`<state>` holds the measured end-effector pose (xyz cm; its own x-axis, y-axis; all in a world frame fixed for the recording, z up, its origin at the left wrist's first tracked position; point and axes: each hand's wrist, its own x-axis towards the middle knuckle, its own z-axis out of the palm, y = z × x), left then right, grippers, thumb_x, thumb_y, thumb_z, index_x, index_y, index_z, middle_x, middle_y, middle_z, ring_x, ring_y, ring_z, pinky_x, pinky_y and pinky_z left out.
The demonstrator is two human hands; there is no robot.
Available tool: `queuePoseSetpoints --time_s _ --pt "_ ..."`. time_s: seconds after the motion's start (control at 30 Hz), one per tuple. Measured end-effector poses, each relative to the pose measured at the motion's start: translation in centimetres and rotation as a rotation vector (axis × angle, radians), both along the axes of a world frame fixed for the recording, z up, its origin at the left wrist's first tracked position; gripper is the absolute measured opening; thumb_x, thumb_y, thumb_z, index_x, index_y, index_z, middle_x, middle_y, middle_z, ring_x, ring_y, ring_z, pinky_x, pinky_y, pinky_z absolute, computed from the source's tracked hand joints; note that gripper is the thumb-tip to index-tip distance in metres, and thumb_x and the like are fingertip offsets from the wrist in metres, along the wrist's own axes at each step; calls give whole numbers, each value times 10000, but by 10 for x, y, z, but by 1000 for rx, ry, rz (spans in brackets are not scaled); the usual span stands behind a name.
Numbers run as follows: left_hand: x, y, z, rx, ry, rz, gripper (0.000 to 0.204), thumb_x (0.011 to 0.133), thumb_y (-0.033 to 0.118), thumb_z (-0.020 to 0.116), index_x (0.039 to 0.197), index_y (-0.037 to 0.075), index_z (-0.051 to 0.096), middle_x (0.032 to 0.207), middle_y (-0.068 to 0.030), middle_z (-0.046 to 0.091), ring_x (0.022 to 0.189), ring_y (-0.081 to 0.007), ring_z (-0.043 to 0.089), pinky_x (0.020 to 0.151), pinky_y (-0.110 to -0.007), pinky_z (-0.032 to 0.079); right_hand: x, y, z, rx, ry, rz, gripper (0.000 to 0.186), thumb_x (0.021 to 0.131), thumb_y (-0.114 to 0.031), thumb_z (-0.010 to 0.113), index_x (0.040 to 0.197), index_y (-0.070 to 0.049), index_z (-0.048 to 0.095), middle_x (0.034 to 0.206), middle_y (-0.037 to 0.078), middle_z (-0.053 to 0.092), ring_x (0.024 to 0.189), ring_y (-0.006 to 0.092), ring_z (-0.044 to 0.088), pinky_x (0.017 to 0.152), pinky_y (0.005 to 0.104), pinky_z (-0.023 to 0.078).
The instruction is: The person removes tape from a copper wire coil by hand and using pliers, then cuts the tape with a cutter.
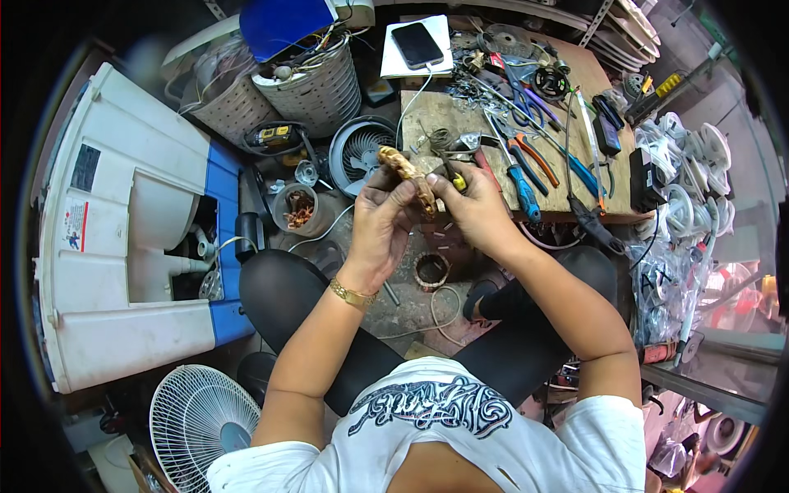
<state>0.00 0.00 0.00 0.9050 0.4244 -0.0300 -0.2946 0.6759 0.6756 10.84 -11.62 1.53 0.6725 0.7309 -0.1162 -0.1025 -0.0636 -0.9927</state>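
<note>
Copper-coloured piece (399,162), one: held up beside the desk (423,111). Your left grip (388,204) clasps it; your right grip (472,205) closes on a small yellow item (459,181), thumb at the piece. Probably light, bendable; best held mid-length.

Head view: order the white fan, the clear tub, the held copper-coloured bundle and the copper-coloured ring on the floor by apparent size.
1. White fan
2. Clear tub
3. Unsure between copper-coloured bundle and copper-coloured ring: fingers partly cover the bundle, which is nearer the camera.
</note>
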Motion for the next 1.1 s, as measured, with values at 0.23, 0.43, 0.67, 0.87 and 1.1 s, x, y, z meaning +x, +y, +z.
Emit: queuePoseSetpoints --time_s 0.23,0.43,0.67,0.87,1.1 --pt "-1 15 -1 -358 22 41 227 911 165 677 1097 69 590 1010 -50 657 956 -190 645 848 -342 563 -10 -4 0 80 -622 31 344 774 -178 783 999 25 621 872 145 670 790 272 651 745 343 499" --pt "-5 13 10 -288 148 -206 361 980 360 558 1146 39 584 1044 -62 656 941 -181 633 866 -366 536 0 -9 3 13 -629 -89 300 800 -178 751 1002 12 636 897 176 659 824 299 644 742 373 485" --pt "-18 22 0 913 299 567 338 959 313 616 1120 31 522 1089 -56 508 999 -149 484 895 -289 419 4 -19 28 -7 -751 63 249 812 -143 717 992 5 630 896 149 632 822 299 619 748 381 469" --pt "-9 24 8 618 -8 247 293 1002 306 537 1088 28 570 947 8 549 953 -97 517 880 -249 406 -4 -21 32 46 -674 92 263 794 -141 727 978 6 613 885 143 603 854 320 598 768 378 460" --pt "-6 28 3 417 196 418 314 1004 250 473 733 92 460 710 3 418 684 -97 421 689 -268 397 -22 -24 47 -55 -688 341 427 893 -227 623 1244 -21 496 1125 167 583 1065 312 579 917 388 444"
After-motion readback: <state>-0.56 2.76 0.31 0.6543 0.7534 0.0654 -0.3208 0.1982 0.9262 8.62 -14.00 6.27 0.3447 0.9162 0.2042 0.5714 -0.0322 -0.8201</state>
